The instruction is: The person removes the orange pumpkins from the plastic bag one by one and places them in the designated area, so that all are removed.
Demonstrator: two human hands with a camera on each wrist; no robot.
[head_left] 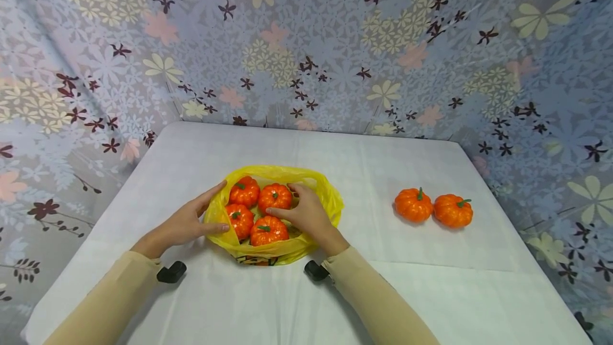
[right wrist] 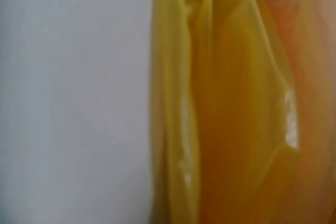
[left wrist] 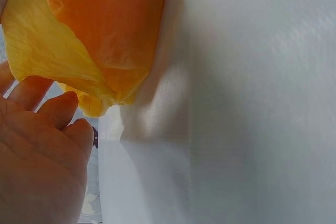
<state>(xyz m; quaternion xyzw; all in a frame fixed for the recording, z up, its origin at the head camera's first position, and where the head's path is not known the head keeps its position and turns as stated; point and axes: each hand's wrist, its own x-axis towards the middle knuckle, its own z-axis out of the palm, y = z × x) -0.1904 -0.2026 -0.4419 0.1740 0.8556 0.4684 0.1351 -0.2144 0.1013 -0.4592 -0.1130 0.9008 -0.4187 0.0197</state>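
Note:
An opened yellow plastic bag (head_left: 330,196) sits on the table with several small orange pumpkins inside. My left hand (head_left: 184,222) holds the bag's left rim, its thumb on the near side and the fingers spread farther back. In the left wrist view, its fingertips (left wrist: 62,109) lie against the yellow plastic. My right hand (head_left: 311,214) reaches into the bag over the right rim. Its thumb and curled fingers grip the back right pumpkin (head_left: 275,197) from its right side. Yellow plastic blocks most of the right wrist view, and the right fingers are hidden there.
Two more orange pumpkins, a left one (head_left: 413,205) and a right one (head_left: 452,211), rest side by side on the right of the white-covered table (head_left: 431,302). Flower-patterned cloth (head_left: 306,41) rises behind and along both sides.

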